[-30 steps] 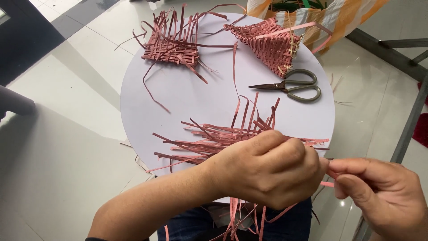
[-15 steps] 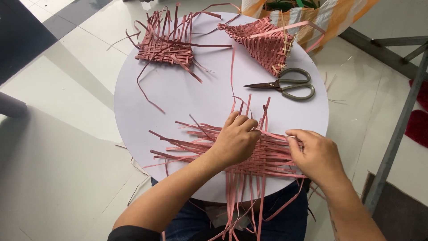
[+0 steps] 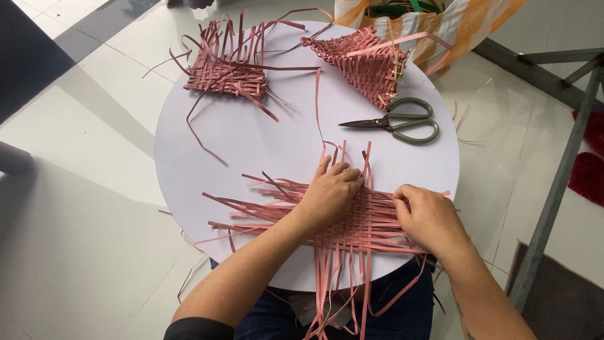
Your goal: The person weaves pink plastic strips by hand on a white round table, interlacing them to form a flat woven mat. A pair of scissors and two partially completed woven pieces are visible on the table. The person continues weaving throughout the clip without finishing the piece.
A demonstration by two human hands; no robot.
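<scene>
Woven pink strips make up the flat, half-finished mat lying at the near edge of the round white surface, and in the head view both hands rest on it. The left hand lies palm down on the mat's left-centre, its fingers spread slightly and pointing away toward the far side, pressing the weave flat. The right hand sits on the mat's right edge with its fingers curled together, seemingly pinching strip ends there, though what exactly they pinch cannot be told. The mat lies directly beneath both hands; its loose ends run left and right across the surface and also hang over the near rim toward the person's lap, so its woven body reads wider left to right. The right hand is nearer the free strip ends on the right. Far from the hands, grey-handled metal scissors lie to the far right, blades pointing left, well apart from the mat. A folded, cone-like pink woven piece sits beyond them, and another flat pink woven square with loose ends lies at the far left. Bare surface opens between the mat and these far pieces.
</scene>
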